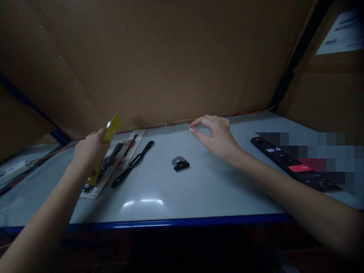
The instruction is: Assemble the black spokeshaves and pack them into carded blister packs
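Note:
My left hand (90,148) is closed around a narrow yellow card (112,128), held upright on edge above the left part of the table. Below and beside it lies a pale packaging card (125,155) with dark tool shapes on it. Just right of that rests a long, slim black tool (133,164) with a slot in its middle. A small grey and black flat piece (180,164) lies alone near the table's centre. Over the table, right of that piece, hovers my right hand (214,134), thumb and forefinger tips pinched together; anything between them is too small to make out.
A black phone-like device with lit digits (284,159) lies on the right of the grey table (199,204), beside a pixelated area. Brown cardboard walls (182,64) enclose the back and sides. A blue edge (176,223) runs along the front. Thin wires (250,112) follow the back.

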Motion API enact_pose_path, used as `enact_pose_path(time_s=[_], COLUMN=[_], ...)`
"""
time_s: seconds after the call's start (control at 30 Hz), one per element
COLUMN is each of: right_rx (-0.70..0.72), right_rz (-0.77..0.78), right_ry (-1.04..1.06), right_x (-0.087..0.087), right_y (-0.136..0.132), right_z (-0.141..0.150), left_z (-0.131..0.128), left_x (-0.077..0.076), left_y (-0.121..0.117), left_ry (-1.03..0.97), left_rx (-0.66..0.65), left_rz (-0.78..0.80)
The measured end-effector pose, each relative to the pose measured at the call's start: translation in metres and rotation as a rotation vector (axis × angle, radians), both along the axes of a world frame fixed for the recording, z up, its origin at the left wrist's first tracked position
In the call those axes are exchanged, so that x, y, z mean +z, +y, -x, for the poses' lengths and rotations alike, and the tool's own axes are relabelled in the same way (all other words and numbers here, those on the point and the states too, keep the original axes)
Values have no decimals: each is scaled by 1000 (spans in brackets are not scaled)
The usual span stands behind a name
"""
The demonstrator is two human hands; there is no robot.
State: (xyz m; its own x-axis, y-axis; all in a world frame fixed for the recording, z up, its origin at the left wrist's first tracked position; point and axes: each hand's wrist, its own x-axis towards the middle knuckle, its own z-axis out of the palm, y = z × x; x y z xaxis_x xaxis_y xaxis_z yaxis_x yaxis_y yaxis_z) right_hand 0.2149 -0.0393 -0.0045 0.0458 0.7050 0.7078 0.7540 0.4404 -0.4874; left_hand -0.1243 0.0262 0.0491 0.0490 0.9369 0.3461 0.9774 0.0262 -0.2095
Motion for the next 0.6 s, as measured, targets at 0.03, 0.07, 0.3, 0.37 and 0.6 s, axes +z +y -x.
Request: enact_pose_path(time_s=[0.03,0.07,0.3,0.37,0.6], right_rx=[-23,-31,7,19,31], right_rz=[4,15,50,50,68], right_ry=[-49,-82,-166,-167,-191], right_x=[-1,-3,-10,-9,-11], right_y=[1,2,4,3,4], right_z=[0,-1,1,1,1], left_z=[-3,-7,-23,-18,0], left_x=[-5,-11,-40,-41,-43], left_y=[0,-1,-4,-2,5], left_ry=[35,68,191,130,-34], left_rx=[7,11,0,3,-11], left_rz=[29,63,156,209,280])
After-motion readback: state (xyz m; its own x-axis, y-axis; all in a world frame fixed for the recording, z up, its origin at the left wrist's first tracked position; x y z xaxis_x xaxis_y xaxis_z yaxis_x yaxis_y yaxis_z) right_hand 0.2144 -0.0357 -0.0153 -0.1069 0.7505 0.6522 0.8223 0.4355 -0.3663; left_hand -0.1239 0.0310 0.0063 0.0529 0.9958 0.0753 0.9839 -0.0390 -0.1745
